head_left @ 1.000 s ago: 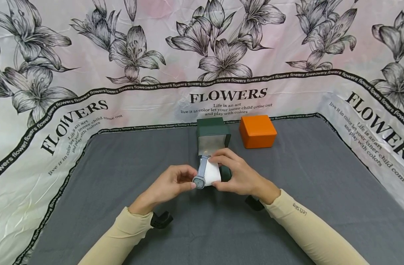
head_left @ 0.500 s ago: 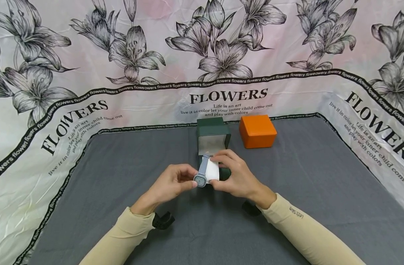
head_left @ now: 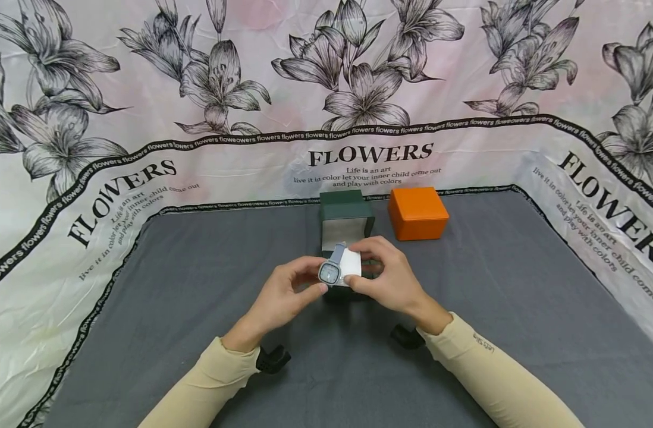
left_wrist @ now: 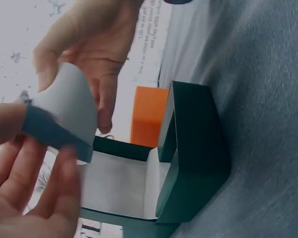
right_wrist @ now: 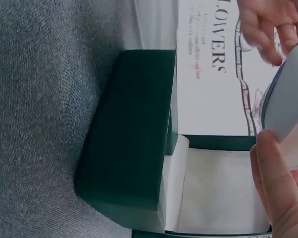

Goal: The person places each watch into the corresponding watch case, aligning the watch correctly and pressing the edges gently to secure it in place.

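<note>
A light-blue wristwatch (head_left: 329, 273) is wrapped round a white watch cushion (head_left: 351, 265), both held up over the open green watch box (head_left: 347, 205). My right hand (head_left: 393, 278) grips the cushion from the right, thumb at the front and fingers behind. From the left, my left hand (head_left: 281, 297) pinches the watch between thumb and fingers. In the left wrist view the blue strap (left_wrist: 57, 134) crosses the cushion's lower end, partly covered by the thumb. The right wrist view shows the box's pale lining (right_wrist: 223, 191) below the cushion.
An orange box (head_left: 418, 213), closed, stands right of the green box on the grey cloth (head_left: 225, 249). Behind both rises a white flower-printed backdrop (head_left: 241, 172) with lettering. A black strap device (head_left: 273, 359) sits on the left wrist, another on the right.
Both hands have lifted the cushion and watch upward, slightly to the right and farther from me. More of the green box's lower part now shows beneath them.
</note>
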`<action>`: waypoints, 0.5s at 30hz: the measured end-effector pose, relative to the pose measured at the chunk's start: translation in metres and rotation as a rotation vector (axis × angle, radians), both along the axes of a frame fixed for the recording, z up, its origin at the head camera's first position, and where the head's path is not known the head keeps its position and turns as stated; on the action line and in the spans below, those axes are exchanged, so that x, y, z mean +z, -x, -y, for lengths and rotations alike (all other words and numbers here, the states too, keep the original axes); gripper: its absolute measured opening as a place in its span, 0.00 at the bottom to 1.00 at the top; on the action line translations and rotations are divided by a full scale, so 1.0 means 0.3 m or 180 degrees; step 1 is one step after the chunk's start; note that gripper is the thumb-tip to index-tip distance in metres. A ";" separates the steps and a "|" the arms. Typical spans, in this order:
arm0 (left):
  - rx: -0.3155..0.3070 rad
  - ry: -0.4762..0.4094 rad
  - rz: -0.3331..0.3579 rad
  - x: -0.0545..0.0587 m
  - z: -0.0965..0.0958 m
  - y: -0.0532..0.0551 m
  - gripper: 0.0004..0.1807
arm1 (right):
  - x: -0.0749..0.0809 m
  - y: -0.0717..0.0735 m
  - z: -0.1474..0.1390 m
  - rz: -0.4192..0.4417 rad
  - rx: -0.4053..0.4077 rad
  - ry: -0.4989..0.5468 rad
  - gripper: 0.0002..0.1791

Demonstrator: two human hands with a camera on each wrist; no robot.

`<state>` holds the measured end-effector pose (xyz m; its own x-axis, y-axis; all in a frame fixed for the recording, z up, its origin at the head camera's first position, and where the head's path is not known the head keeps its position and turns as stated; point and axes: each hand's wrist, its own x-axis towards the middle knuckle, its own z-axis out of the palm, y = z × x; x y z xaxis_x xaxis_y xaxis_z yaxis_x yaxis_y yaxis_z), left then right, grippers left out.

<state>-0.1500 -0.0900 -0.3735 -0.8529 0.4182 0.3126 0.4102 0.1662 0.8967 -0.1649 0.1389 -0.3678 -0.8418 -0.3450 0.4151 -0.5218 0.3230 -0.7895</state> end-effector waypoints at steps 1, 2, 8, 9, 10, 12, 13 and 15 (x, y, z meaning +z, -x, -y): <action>0.0042 0.0046 -0.0141 -0.003 -0.002 0.000 0.19 | -0.002 0.000 0.000 0.0050 -0.0003 0.0026 0.22; 0.0084 0.0081 -0.0270 -0.007 -0.003 0.001 0.20 | -0.006 0.001 0.000 0.0085 0.0002 0.0051 0.22; -0.0036 -0.0096 -0.0463 -0.022 -0.004 -0.003 0.22 | 0.048 -0.043 0.022 0.0368 0.0022 0.0174 0.21; -0.0043 -0.0095 -0.0496 -0.025 -0.004 -0.005 0.24 | 0.036 -0.039 0.022 0.0434 0.0022 0.0212 0.21; -0.0010 -0.0057 -0.0559 -0.030 -0.004 -0.007 0.26 | 0.021 -0.034 0.022 0.0491 0.0012 0.0243 0.21; 0.0096 0.0021 -0.0754 -0.040 -0.009 -0.010 0.29 | -0.014 -0.022 0.021 0.0568 -0.0026 0.0291 0.21; 0.0172 0.0059 -0.0884 -0.047 -0.014 -0.012 0.30 | -0.031 -0.017 0.021 0.0602 -0.0041 0.0314 0.21; 0.0366 0.0124 -0.1170 -0.060 -0.024 -0.015 0.29 | -0.066 -0.010 0.021 0.0636 -0.0089 0.0325 0.21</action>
<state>-0.1455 -0.0829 -0.3915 -0.7289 0.3438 0.5920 0.6798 0.2609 0.6855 -0.1620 0.1325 -0.3874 -0.9194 -0.2853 0.2709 -0.3439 0.2482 -0.9056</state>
